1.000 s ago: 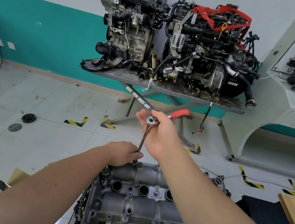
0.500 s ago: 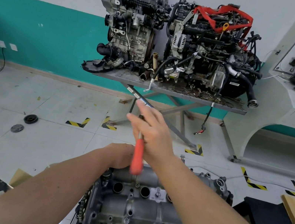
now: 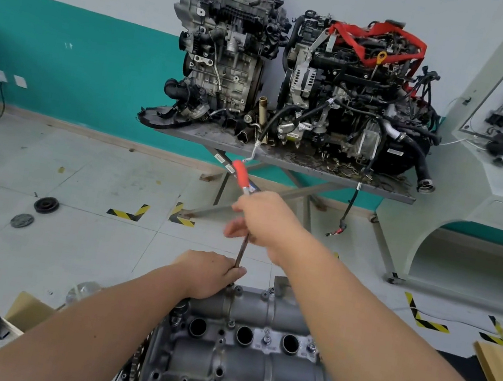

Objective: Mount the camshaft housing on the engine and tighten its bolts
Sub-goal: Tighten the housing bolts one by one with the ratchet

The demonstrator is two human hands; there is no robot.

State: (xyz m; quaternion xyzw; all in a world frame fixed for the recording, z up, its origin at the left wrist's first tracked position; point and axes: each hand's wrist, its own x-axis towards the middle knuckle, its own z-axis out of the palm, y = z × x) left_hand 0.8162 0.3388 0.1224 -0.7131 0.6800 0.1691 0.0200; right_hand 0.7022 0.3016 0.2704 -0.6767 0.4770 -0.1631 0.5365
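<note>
Tiled floor [image 3: 74, 247], teal wall [image 3: 65, 59]; both hands grip ratchet [image 3: 241, 212] above camshaft housing [image 3: 249, 356].

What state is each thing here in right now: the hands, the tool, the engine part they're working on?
Left hand: resting on the housing's far edge, fingers pinching the extension bar low down.
Right hand: gripping the ratchet at its head.
Ratchet: red handle pointing up and away.
Extension bar: near upright, its tip hidden behind the left hand.
Camshaft housing: seated on the engine, bolts in several holes.
</note>
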